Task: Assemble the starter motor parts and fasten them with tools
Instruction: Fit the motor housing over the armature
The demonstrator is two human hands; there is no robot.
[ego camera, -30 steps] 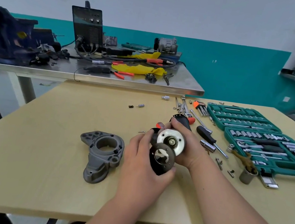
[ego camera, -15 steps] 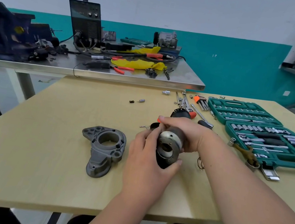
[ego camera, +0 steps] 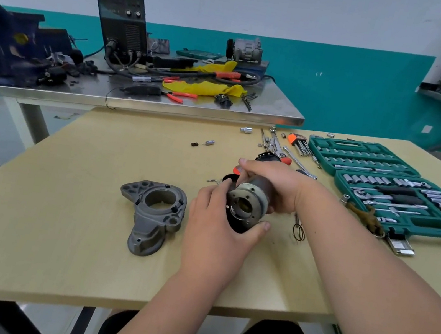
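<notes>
Both hands hold the cylindrical starter motor body (ego camera: 252, 198) just above the wooden table (ego camera: 60, 213), its open metal end facing me. My right hand (ego camera: 274, 184) wraps over the top and far side of the cylinder. My left hand (ego camera: 217, 230) grips a black round part (ego camera: 235, 226) against the cylinder's lower front, thumb at its right edge. A grey cast nose housing (ego camera: 154, 214) lies on the table left of my hands, apart from them.
An open green socket set (ego camera: 395, 193) fills the right side. Hex keys (ego camera: 300, 143), loose sockets and wrenches lie behind my hands. Two black O-rings (ego camera: 298, 232) lie right of the motor. A steel bench (ego camera: 194, 104) with a welder and vise stands behind.
The silver end cap that faced me a second ago is gone from view; the motor body's open ringed end now faces me. Both hands stay closed around the parts.
</notes>
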